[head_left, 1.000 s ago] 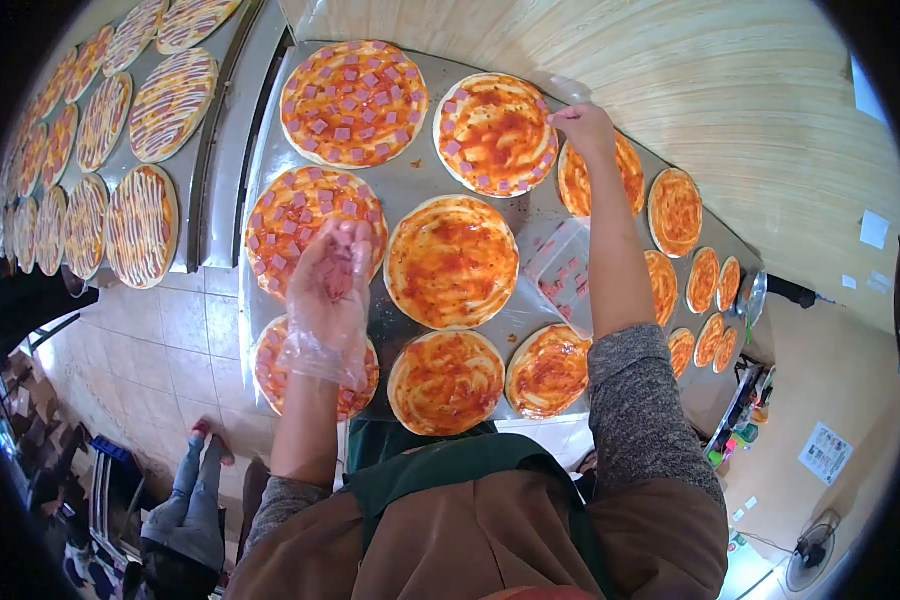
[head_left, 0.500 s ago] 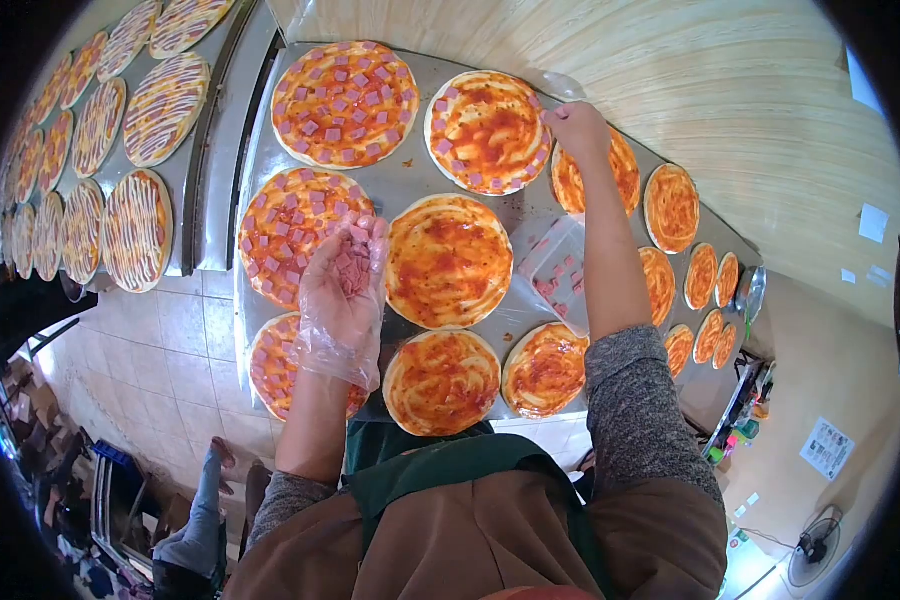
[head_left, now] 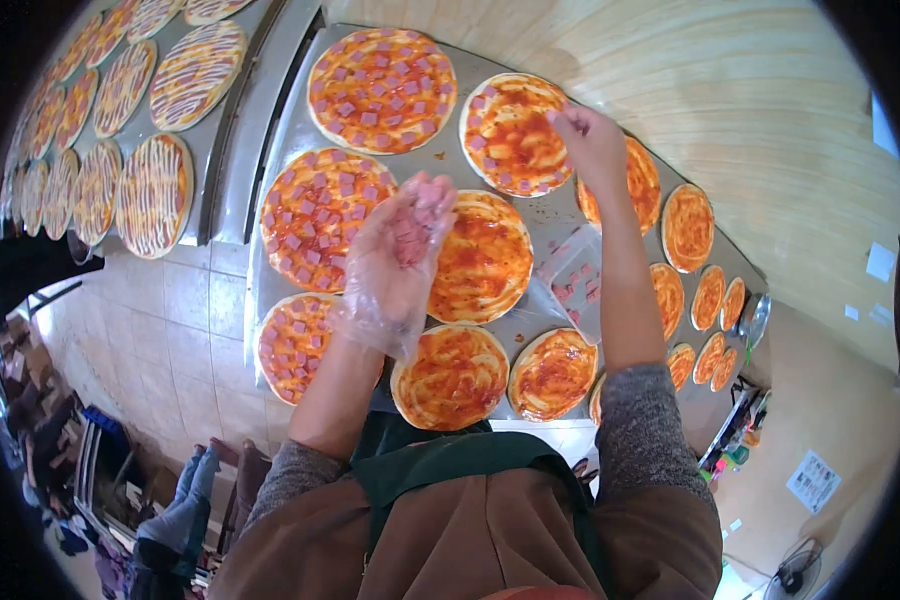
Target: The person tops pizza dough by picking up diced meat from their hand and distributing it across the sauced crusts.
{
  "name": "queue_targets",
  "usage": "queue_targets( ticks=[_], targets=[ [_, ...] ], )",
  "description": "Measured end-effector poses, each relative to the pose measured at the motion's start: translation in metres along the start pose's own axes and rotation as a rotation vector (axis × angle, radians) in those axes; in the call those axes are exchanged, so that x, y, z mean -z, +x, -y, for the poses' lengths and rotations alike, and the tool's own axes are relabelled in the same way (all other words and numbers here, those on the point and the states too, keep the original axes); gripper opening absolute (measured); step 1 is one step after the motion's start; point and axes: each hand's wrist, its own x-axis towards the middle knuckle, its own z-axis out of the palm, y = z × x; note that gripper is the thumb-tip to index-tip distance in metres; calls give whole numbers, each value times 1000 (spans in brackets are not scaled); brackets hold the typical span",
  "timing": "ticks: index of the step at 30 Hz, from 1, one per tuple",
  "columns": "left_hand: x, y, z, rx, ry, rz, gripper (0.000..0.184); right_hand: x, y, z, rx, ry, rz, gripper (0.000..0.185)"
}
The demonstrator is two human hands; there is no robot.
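Observation:
My left hand (head_left: 378,275), in a clear plastic glove, is turned palm up with curled fingers around a heap of pink diced ham (head_left: 410,240). It hovers between a ham-topped pizza (head_left: 320,215) and a sauced pizza (head_left: 490,260), covering part of both. My right hand (head_left: 595,150) is pinched at the right edge of the upper pizza (head_left: 515,140), which has ham cubes around its rim and bare sauce in the middle. What its fingertips hold is too small to make out. Under my right forearm stands a clear plastic container (head_left: 545,290) with some ham cubes inside.
More sauced pizzas (head_left: 688,228) cover the metal table (head_left: 440,172) to the right. Ham-topped pizzas (head_left: 382,90) lie on the left side. Another table at far left bears pizzas with white stripes (head_left: 198,75). A wall (head_left: 670,60) borders the table's far side. A person's legs (head_left: 175,500) show at lower left.
The view has shifted a little. My left hand has moved right, further over the middle sauced pizza, still with the ham. My right fingertips have shifted slightly inward over the upper pizza.

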Motion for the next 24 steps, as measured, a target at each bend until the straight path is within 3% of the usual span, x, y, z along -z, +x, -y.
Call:
queue_targets(
  ticks=[1, 3, 5, 8, 11, 14, 17, 20, 21, 24],
  targets=[
    [-1, 2, 2, 5, 32, 18, 37, -5, -14, 8, 93, 0, 58, 26],
    [-2, 5, 5, 7, 80, 35, 39, -22, -52, 32, 205, 347, 235, 19],
    [-3, 7, 9, 7, 123, 41, 40, -23, -84, 70, 301, 230, 308, 14],
    [0, 11, 15, -9, 172, 46, 41, -41, -100, 70, 594, -17, 186, 20],
    [4, 13, 18, -21, 205, 68, 40, -48, -108, 69, 597, -100, 138, 21],
    [5, 12, 19, -24, 214, 64, 40, -48, -106, 66, 550, -62, 213, 20],
    [4, 11, 19, -33, 200, 33, 41, -48, -107, 65, 230, 240, 327, 18],
    [-4, 9, 16, -50, 191, -4, 39, -40, -86, 57, 51, 514, 394, 21],
    [-3, 10, 13, -49, 188, 4, 39, -43, -75, 47, 100, 604, 404, 25],
    [3, 11, 7, -54, 134, 23, 41, -34, -44, 43, -71, 680, 451, 21]
  ],
)
